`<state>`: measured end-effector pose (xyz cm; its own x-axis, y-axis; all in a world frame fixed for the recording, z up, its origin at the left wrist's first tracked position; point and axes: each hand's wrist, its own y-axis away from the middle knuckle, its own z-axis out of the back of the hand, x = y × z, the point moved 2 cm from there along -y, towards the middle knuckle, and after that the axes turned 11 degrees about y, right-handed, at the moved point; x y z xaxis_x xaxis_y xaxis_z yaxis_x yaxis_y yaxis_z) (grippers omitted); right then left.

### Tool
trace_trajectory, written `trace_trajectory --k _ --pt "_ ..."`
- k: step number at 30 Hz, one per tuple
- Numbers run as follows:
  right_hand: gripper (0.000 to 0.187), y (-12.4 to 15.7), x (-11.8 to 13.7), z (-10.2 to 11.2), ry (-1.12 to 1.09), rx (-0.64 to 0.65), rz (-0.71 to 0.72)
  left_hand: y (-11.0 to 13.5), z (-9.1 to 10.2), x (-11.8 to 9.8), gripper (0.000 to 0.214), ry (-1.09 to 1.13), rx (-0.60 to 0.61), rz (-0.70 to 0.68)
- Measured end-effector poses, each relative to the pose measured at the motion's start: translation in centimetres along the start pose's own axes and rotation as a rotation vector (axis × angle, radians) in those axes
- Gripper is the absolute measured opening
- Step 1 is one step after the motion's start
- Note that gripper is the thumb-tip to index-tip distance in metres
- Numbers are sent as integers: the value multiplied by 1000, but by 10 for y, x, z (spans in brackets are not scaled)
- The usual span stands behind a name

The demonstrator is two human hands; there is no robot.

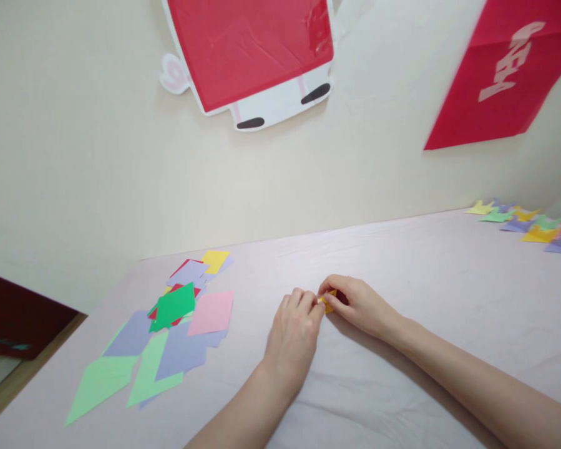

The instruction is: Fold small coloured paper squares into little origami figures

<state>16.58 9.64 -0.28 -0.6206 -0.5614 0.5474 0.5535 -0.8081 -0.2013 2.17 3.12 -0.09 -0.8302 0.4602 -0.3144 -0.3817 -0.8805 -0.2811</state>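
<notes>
A small folded piece of yellow paper [330, 302] rests at the middle of the cloth-covered table, mostly hidden by fingers. My right hand [355, 302] pinches it from the right between thumb and fingers. From the left, my left hand [295, 327] reaches the paper's left end, its fingers curled and closed together. Its fingertips are partly hidden, and they seem to press on that end.
Loose paper sheets lie spread on the left, among them a green sheet [173, 307], a pink sheet [211, 313] and a light green sheet [103, 381]. Several folded paper figures [541, 234] stand at the far right. Behind the table [425, 268] rises a wall with red decorations [256, 50].
</notes>
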Motion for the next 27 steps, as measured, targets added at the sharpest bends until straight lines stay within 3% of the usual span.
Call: trace_trajectory --k 6,14,27 --pt "18 2 -3 -1 45 -13 -24 3 -2 -4 11 -131 24 -1" --pt "18 2 -9 -2 91 -40 -34 10 -7 -20 36 -326 64 -43" --pt "15 0 -10 -3 172 -98 -54 11 -12 -20 45 -368 76 -90"
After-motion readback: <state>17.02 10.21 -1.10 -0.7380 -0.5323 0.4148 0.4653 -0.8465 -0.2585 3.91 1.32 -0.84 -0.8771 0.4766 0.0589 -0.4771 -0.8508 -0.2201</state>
